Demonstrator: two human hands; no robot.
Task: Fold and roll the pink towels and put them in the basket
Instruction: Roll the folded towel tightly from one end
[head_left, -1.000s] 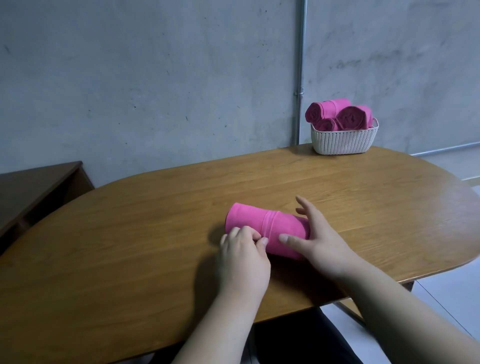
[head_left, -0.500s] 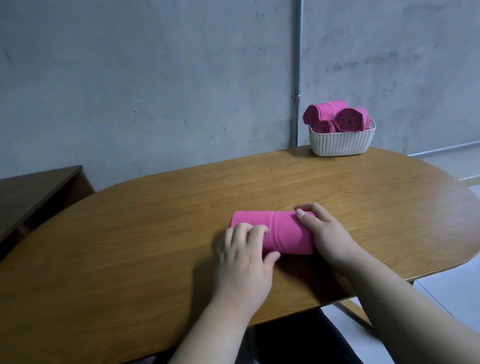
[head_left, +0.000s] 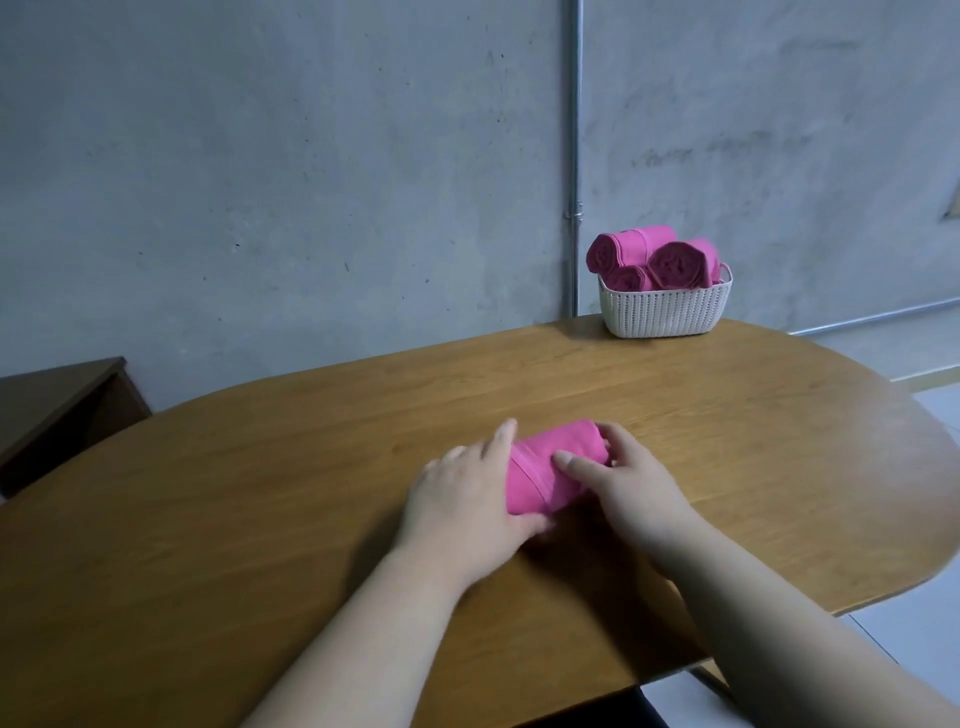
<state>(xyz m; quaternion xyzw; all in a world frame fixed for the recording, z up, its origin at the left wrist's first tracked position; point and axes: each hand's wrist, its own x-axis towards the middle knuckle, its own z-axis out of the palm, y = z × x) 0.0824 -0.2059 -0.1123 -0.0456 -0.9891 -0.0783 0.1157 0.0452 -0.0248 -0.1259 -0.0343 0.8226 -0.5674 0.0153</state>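
The left hand (head_left: 462, 499) covers the left end of the towel (head_left: 540, 478), so that end is hidden; the right end is hidden behind the fingers of the right hand (head_left: 631, 486); only the middle of the pink cylinder shows, with a stitched seam across it. Both forearms are cut off by the bottom edge; the near edge of the table (head_left: 260, 519) is cut off too. The left hand is slightly blurred.

The left hand lies over the towel's left end with fingers nearly straight and loosely spread, the thumb against the near side; it presses rather than grips. The right hand holds the right end, thumb laid along the top, fingers curled over the far side.

The rolled towel lies on the table, near its middle, angled slightly, well apart from the basket (head_left: 660, 312); the white basket stands at the far right edge of the table, by the wall (head_left: 260, 182). Three pink rolls (head_left: 675, 265) stick out of it, ends facing the camera; the lowest is mostly hidden between the other two, and the inside of the basket cannot be seen.

A pipe (head_left: 573, 156) runs down the wall behind the basket; a dark cabinet (head_left: 57, 405) is cut off at the left edge; a small yellowish shape at the right edge is too cropped to make out.
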